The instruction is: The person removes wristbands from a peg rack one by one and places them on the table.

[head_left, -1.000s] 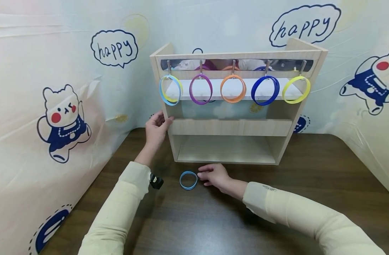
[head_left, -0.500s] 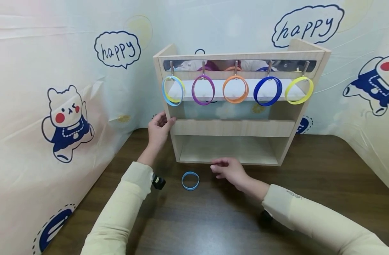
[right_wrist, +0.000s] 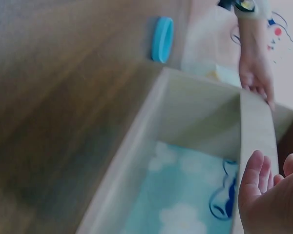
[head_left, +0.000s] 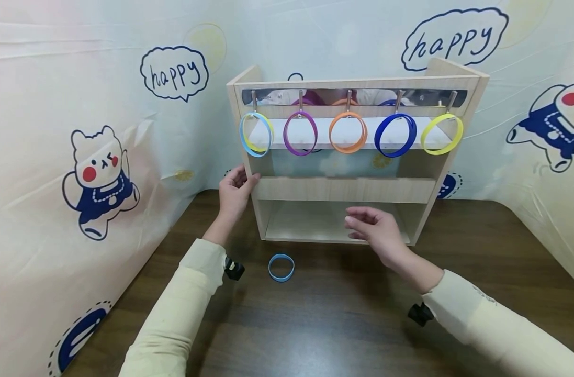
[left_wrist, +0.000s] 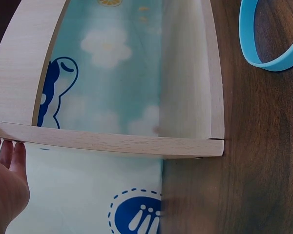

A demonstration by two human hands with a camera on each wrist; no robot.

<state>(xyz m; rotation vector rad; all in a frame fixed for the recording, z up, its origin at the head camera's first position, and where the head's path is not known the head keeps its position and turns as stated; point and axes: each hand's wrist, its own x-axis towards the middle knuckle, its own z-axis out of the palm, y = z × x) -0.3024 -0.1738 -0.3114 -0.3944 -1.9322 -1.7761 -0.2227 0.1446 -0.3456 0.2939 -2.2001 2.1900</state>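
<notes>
Two hands (head_left: 233,193) (head_left: 380,233), one rack (head_left: 345,189), five hooks (head_left: 349,98), perhaps nine bands (head_left: 281,279) show.

Left bubble (head_left: 174,73) and right bubble (head_left: 454,39) on the backdrop (head_left: 343,36) read "happy"; marks (head_left: 484,295) on the right sleeve (head_left: 508,330), perhaps lettering, blur.

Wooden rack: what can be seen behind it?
Behind the wooden rack, the printed backdrop shows above it and through its openings. Whatever its boards cover cannot be seen.
</notes>
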